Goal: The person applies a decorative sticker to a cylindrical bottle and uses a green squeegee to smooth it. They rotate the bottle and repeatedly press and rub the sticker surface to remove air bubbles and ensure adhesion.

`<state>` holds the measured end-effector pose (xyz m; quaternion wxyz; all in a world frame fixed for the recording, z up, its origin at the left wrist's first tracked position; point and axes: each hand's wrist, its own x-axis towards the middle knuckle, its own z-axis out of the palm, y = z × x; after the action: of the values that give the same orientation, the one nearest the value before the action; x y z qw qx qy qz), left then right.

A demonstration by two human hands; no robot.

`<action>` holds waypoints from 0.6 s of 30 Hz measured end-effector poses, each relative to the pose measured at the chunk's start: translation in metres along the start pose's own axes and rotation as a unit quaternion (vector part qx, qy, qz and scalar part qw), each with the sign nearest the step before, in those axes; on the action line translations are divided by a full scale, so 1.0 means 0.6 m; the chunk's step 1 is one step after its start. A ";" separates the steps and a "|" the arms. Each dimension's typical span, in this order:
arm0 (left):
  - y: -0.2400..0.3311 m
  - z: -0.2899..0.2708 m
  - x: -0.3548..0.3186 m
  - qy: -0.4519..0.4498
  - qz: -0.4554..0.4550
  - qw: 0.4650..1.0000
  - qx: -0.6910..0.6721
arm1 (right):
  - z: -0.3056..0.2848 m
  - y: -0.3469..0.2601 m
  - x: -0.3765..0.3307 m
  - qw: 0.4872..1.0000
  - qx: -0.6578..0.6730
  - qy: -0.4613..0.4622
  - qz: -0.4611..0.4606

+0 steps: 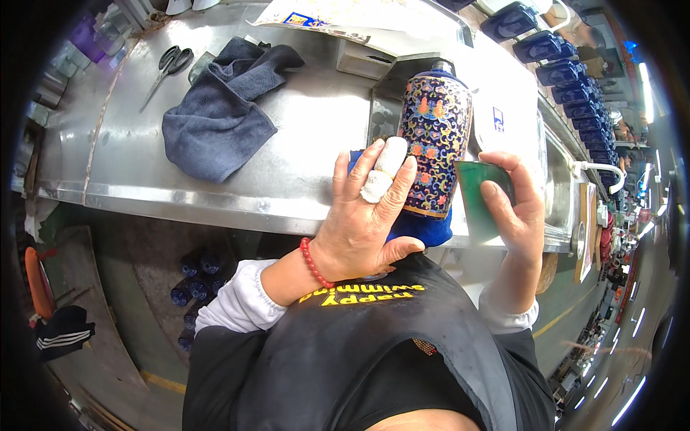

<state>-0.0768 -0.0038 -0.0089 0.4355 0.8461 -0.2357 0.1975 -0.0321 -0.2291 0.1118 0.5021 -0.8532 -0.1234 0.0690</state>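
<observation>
A dark blue bottle (436, 144) with a colourful floral pattern lies at the bench's front edge, its neck pointing away from me. Under its near end shows a bright blue cloth or pad (431, 228). My left hand (363, 215) is spread along the bottle's left side, fingers apart, with one finger wrapped in white and a red bead bracelet on the wrist. Just right of the bottle, my right hand (519, 205) pinches a flat, translucent green scraper (476, 192) between thumb and fingers. The scraper's left corner comes close to the bottle; contact cannot be made out.
A grey-blue towel (219, 108) lies crumpled on the metal bench (122, 161), with black scissors (169, 70) beyond it. Printed sheets (402, 29) are at the back. Several blue bottles (575, 82) line the right side, near a sink (559, 188). More bottles (194, 284) stand below, left.
</observation>
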 end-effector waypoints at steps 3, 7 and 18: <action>0.000 0.001 0.000 -0.004 0.005 1.000 0.009 | 0.002 0.002 -0.004 1.000 -0.015 -0.004 -0.013; -0.009 -0.003 -0.010 -0.003 -0.004 1.000 -0.020 | 0.000 0.000 -0.011 1.000 0.003 -0.001 0.004; -0.013 0.000 -0.055 -0.008 0.011 0.999 0.029 | 0.051 0.014 -0.056 0.898 -0.377 -0.037 -0.224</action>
<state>-0.0991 0.0075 -0.0317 0.4061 0.8574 -0.2429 0.2024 -0.0708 -0.2168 0.0892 0.1403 -0.9253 -0.3462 -0.0656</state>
